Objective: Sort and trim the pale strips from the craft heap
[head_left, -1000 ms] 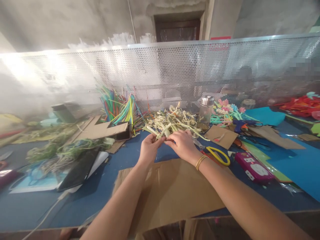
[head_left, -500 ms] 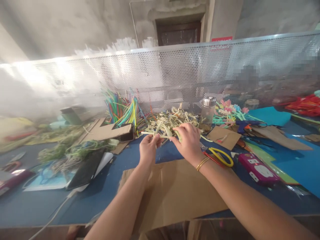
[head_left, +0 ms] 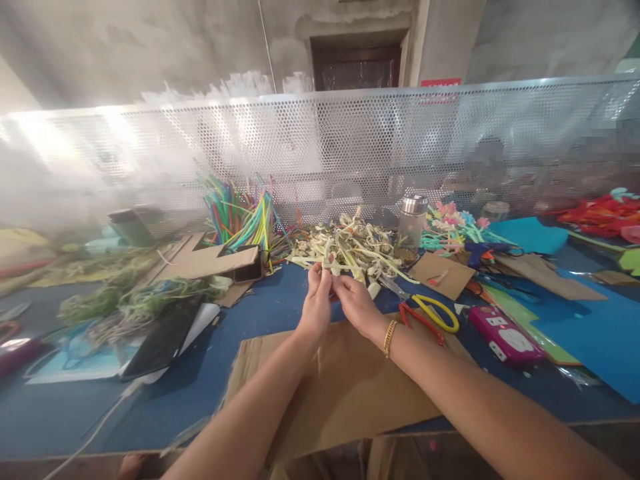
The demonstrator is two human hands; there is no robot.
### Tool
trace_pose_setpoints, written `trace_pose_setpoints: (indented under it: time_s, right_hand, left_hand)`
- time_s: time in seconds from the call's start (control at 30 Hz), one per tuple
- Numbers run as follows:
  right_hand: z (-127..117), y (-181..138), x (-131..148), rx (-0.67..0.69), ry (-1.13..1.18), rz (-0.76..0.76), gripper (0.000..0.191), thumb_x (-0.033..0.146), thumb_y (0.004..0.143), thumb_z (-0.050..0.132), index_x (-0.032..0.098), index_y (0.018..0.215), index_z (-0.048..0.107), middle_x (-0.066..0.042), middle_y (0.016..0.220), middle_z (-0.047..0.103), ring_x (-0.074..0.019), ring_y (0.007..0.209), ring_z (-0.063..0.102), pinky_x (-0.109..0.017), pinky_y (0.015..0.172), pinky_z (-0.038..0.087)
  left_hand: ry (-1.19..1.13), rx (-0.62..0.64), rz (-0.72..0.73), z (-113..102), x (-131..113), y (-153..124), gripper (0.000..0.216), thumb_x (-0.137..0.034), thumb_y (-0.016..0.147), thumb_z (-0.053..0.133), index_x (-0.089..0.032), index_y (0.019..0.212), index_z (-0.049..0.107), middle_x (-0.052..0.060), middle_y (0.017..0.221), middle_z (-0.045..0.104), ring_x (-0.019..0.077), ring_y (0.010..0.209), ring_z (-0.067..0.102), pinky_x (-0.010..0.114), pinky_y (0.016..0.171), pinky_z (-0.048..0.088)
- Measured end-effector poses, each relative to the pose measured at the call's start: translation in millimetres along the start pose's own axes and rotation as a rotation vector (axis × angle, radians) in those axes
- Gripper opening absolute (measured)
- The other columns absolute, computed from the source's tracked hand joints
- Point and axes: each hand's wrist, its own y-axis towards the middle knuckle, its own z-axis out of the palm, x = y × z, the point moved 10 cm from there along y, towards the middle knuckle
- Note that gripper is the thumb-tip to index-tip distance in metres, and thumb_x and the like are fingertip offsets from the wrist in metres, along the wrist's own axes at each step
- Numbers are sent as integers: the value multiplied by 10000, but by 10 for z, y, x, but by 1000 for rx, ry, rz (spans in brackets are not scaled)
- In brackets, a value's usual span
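The bare left hand (head_left: pixel 316 308) is pinching a thin pale-green strip (head_left: pixel 327 264) in front of a tangled cream-and-green pile of strips (head_left: pixel 361 241), while the bare right hand (head_left: pixel 356 303) is sitting just beside it, its grip too hidden to tell.

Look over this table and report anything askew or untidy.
The cardboard sheet lies slanted to the near edge of the table, its near left corner apparently jutting past it. Tangled green strands are messily heaped against a dark flat object.
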Motion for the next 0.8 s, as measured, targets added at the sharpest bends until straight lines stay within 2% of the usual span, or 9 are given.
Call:
trace_pose_setpoints:
  time_s: [0.1, 0.2, 0.4, 0.53, 0.67, 0.73, 0.8]
  right_hand:
    - [-15, 37, -83, -15, 99, 12, 347, 464, 862, 513, 178, 684, 596, -14, 662, 617, -142, 632, 541, -263, 611, 409]
    - [-46, 74, -90, -3, 96, -11, 271, 379, 817, 555, 175, 644, 596, 2, 633, 601, -135, 619, 510, -267, 630, 408]
    - [-76, 70, -30, -5, 171, 3, 171, 302, 789, 550, 186, 673, 599, 0, 676, 603, -147, 672, 540, -285, 688, 433]
    - [35, 33, -21, 52, 310, 39, 183, 360, 813, 543, 197, 780, 619, -15, 768, 636, -157, 730, 572, -291, 704, 452]
    - [-37, 51, 11, 9, 197, -30, 199, 381, 802, 581, 190, 770, 627, -14, 774, 639, -154, 749, 556, -291, 723, 433]
    - [-83, 69, -3, -3, 161, -29, 205, 383, 798, 588, 187, 762, 635, -11, 757, 640, -147, 721, 544, -286, 701, 426]
    - [-93, 81, -35, 14, 167, 3, 220, 392, 796, 590, 185, 733, 631, -6, 699, 628, -138, 652, 531, -277, 640, 421]
  left_hand:
    - [56, 63, 54, 71, -47, -10, 431, -497, 900, 459, -241, 1243, 514, 62, 1251, 578, 205, 1167, 520, 290, 932, 424]
    - [42, 80, 70, 72, -55, 8, 380, -467, 885, 499, -233, 1183, 524, 66, 1228, 600, 204, 1170, 522, 305, 975, 399]
    - [-79, 42, 34, -34, -7, 76, 272, -389, 840, 572, -234, 1060, 531, 39, 1033, 665, 151, 847, 601, 281, 796, 464]
    - [-169, 44, -4, -2, 16, 72, 257, -365, 813, 613, -231, 1016, 531, 50, 1084, 664, 169, 911, 616, 285, 774, 471]
    - [-239, -17, -16, -31, 1, 54, 292, -347, 789, 650, -220, 1034, 553, 42, 1023, 675, 161, 932, 622, 295, 842, 465]
    - [-236, -10, -43, -17, -2, 40, 328, -351, 769, 678, -216, 1048, 571, 22, 930, 678, 151, 872, 629, 287, 822, 474]
    - [-209, 30, -91, 27, 10, 22, 372, -361, 736, 714, -203, 1050, 592, 2, 806, 663, 141, 747, 620, 274, 720, 491]
